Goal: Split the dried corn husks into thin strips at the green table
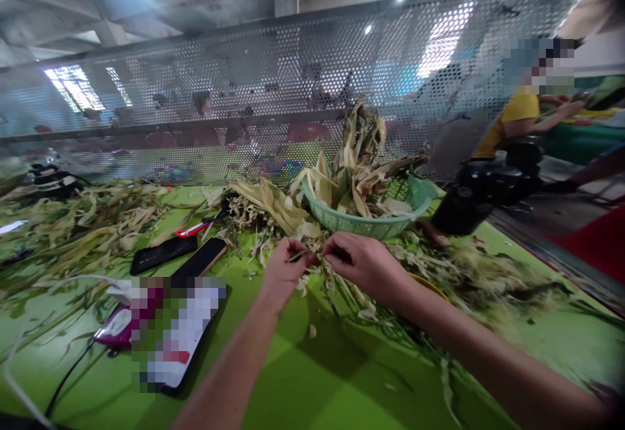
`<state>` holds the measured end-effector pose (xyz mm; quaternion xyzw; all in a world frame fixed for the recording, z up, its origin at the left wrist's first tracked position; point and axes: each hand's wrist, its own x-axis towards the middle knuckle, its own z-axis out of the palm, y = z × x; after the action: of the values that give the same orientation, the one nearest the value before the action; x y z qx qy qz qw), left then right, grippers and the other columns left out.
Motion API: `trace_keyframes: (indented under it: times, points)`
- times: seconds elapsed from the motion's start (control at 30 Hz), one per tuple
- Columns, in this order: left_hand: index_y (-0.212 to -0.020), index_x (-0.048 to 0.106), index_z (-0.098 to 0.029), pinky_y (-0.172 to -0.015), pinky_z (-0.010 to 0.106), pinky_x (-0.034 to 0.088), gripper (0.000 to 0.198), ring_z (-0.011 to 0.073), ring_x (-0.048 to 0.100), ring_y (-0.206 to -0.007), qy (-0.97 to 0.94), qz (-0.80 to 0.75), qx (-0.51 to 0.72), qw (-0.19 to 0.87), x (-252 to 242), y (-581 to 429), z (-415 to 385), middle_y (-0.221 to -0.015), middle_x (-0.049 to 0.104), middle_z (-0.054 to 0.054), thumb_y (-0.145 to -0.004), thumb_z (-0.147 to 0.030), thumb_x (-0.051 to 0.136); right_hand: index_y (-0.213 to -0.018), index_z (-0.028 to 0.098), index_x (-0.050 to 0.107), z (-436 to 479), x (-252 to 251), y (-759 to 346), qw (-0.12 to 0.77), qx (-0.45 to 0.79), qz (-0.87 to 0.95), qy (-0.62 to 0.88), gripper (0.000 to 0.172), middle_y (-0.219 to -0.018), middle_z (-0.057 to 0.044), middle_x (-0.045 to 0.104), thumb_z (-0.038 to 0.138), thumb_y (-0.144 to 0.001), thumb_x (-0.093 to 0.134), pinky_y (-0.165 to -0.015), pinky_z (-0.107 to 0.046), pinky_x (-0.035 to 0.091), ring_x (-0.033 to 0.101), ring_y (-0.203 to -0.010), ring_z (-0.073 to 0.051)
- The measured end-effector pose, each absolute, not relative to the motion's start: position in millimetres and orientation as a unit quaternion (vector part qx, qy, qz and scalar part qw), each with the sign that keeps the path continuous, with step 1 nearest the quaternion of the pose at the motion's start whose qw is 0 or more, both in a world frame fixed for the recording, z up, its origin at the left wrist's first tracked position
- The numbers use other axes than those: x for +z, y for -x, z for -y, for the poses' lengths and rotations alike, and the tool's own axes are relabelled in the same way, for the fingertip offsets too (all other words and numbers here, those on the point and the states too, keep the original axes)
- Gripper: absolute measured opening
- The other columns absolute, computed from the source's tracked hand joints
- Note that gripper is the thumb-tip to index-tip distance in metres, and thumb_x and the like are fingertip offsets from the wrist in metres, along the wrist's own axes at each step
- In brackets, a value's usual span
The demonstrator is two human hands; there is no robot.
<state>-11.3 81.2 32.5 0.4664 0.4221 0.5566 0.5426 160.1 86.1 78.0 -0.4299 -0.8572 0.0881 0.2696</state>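
Over the green table, my left hand (284,268) is closed in a pinch on a thin, pale green strip (297,256), perhaps of plant fibre. Close beside it, my right hand (359,264) is also pinched, its fingertips pressed together near the end of that strip. What those right fingers hold is too small to make out. Just beyond both hands stands a green plastic basket (361,221) heaped with dry corn husks (359,182). Loose shreds of husk (273,205) lie around its left side, and thin stalks trail under my right forearm.
Left of my arms lie a lit phone (193,335), a purple device with a white cable (114,327), two dark phones (163,254) and a red cutter (193,229). A dark container (476,199) stands right. Behind rises a perforated metal screen (234,91); a person in yellow (520,107) sits beyond.
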Motion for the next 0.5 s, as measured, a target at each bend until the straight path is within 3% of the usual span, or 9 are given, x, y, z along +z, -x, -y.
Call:
trace_keyframes:
  times: [0.2, 0.5]
  points:
    - [-0.079, 0.059, -0.013, -0.060, 0.021, 0.037, 0.041, 0.0088, 0.052, -0.064, -0.433, -0.401, 0.519, 0.619, 36.3, 9.6, -78.6, -0.072, 0.060, 0.000, -0.056, -0.037, 0.083, -0.082, 0.019, 0.060, -85.0, 78.1, -159.6, 0.263, 0.087, 0.863, 0.423, 0.011, -0.082, -0.004, 0.065, 0.022, -0.088, 0.051, -0.066, -0.024, 0.040, 0.059, -0.075, -0.016]
    - [-0.084, 0.063, -0.013, -0.062, 0.021, 0.035, 0.028, 0.0099, 0.055, -0.072, -0.423, -0.411, 0.481, 0.649, 40.4, 11.7, -75.6, -0.079, 0.063, 0.002, -0.065, -0.031, 0.075, -0.083, 0.018, 0.059, -82.0, 78.3, -159.7, 0.254, 0.036, 0.880, 0.399, 0.014, -0.082, -0.004, 0.065, 0.024, -0.091, 0.048, -0.065, -0.024, 0.040, 0.060, -0.071, -0.015]
